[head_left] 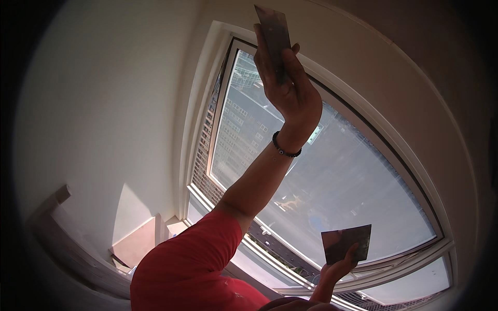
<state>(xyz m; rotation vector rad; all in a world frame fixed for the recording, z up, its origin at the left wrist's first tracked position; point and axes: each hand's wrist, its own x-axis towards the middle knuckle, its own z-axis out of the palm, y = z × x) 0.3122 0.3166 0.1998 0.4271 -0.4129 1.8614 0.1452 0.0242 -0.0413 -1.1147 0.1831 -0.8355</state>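
My left hand is raised high in front of the upper part of the window, a dark beaded bracelet round its wrist. Its fingers and thumb grip a thin dark rectangular card, seen tilted and narrow. Lower down on the right, my right hand holds a second thin card before the window's lower part, its thumb lying over the face. This card has dark, picture-like or reflective patches; I cannot tell whether it is a photo or a mirror. The two cards are well apart.
A large framed window fills the middle, with buildings and a road outside. Pale walls flank it. At lower left are a grey curved-looking furniture edge and a pinkish panel near the sill.
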